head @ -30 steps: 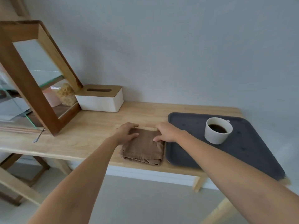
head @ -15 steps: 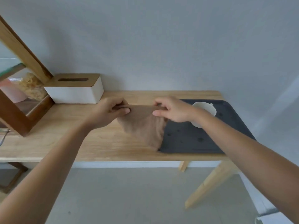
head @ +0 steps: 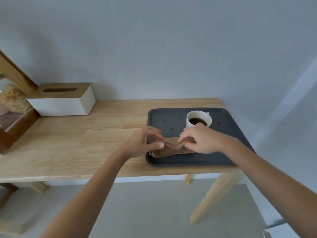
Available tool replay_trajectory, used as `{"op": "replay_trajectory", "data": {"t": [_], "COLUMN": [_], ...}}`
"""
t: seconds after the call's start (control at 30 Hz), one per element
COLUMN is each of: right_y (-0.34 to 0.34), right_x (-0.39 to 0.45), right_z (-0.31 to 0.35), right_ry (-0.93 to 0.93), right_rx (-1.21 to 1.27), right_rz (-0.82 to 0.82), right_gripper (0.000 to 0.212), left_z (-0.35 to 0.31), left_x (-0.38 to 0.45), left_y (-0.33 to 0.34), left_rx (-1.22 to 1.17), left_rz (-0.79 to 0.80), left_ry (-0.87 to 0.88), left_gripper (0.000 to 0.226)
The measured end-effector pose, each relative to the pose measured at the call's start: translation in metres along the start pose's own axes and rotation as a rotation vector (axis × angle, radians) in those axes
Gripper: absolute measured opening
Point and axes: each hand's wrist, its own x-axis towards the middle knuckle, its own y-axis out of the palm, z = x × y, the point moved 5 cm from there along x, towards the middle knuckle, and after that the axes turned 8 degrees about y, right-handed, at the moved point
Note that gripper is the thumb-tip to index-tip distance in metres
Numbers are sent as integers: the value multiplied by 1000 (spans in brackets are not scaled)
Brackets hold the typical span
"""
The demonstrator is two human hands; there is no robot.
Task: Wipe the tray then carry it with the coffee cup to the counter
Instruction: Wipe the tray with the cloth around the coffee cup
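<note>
Table [head: 72, 145]: a light wooden table stands against a plain grey wall, with slanted wooden legs under its right end.
Tray [head: 223, 152]: a dark grey tray with rounded corners lies flat on the right part of the table, and small dark dots show on its surface.
Coffee cup [head: 199, 118]: a white cup with dark coffee stands upright on the far half of the tray, its small handle turned to the far right.
Cloth [head: 169, 150]: a brown folded cloth lies on the near left part of the tray, partly lifted and wrinkled between the two hands.
Left hand [head: 143, 143]: it pinches the left end of the cloth between thumb and fingers, over the left rim of the tray.
Right hand [head: 199, 140]: it pinches the right end of the cloth with bent fingers, just in front of the coffee cup.
Tissue box [head: 63, 100]: a white box with a wooden lid and a dark slot stands at the far left, near the wall.
Wooden frame [head: 15, 78]: a wooden frame with glass stands at the left edge, beside the tissue box.
Writing: no brand, label or text can be read on any of these things.
</note>
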Motion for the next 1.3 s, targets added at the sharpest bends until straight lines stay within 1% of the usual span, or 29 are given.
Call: {"op": "replay_trajectory", "data": {"t": [0.07,0.1,0.13,0.17,0.23,0.33,0.4,0.53,0.67,0.77,0.9,1.0,1.17,1.3], "right_y": [19,26,32,37,52,69,71,70,69,61,49,37,20,16], "right_x": [-2,-3,-1,1,10,26,34,51,82,107,139,160,181,191], "right_z": [-3,0,3,9,15,15,14,14,13,11,7,0,-6,-11], "right_ry": [0,-22,-55,-91,-143,-171,-179,-171,-140,-72,29,114,305,364], "right_rx": [19,57,104,130,70,-109,-102,-4,-42,-28,-37,-5,198,226], "right_rz": [32,5,-32,-57,-55,-60,-86,-130,-204,-241,-314,-362,-485,-557], "right_gripper": [35,41,44,45,46,47,46,44,52,60,63,59,52,47], "left_z": [7,10,13,14,12,10,12,12,12,11,9,10,9,10], "left_x": [-21,-30,-37,-43,-49,-46,-43,-42,-41,-42,-43,-44,-44,-43], "left_y": [16,25,36,46,61,66,65,67,67,67,66,66,67,66], "left_rx": [62,84,100,118,169,149,105,83,113,113,136,141,141,146], "left_rz": [-21,-43,-69,-97,-176,-246,-231,-196,-174,-142,-127,-122,-123,-110], "left_ry": [-67,-102,-144,-194,-271,-303,-322,-334,-352,-363,-363,-364,-364,-366], "left_gripper": [69,90,107,116,123,125,122,119,117,116,110,109,109,108]}}
